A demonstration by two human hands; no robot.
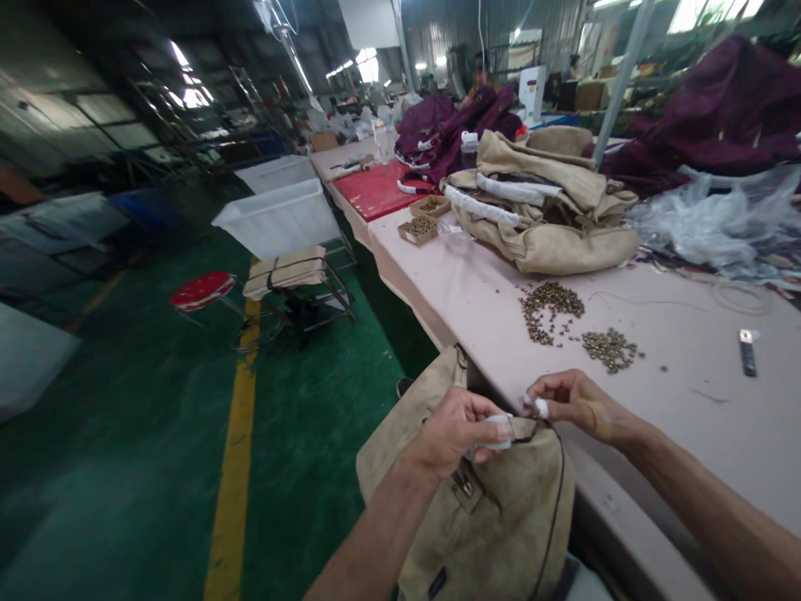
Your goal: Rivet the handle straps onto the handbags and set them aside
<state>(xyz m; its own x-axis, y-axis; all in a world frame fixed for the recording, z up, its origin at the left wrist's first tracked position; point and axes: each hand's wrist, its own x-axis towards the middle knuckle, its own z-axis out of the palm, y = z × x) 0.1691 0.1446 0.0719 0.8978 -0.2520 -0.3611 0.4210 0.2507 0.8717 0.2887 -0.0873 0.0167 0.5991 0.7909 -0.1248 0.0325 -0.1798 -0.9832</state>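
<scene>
A khaki canvas bag (501, 517) lies at the table's near edge, over my lap. My left hand (460, 430) is closed on the bag's upper edge, with something white at its thumb and fingers. Close by on the right, my right hand (572, 401) is pinched at the far end of that edge. White wrapping shows on its fingertips, and whatever sits between them is too small to make out. Beyond the hands, two loose piles of small brass-coloured metal rivets, a larger pile (551, 310) and a smaller pile (609, 349), lie on the table (463, 288).
More khaki bags (544, 209) are heaped on the table, with purple bags (719, 117) and clear plastic (732, 221) behind. Small boxes of metal parts (418, 229) stand near a red board (379, 190). A dark snips-like tool (748, 352) lies right. White bins (281, 221) and a red stool (201, 290) stand left.
</scene>
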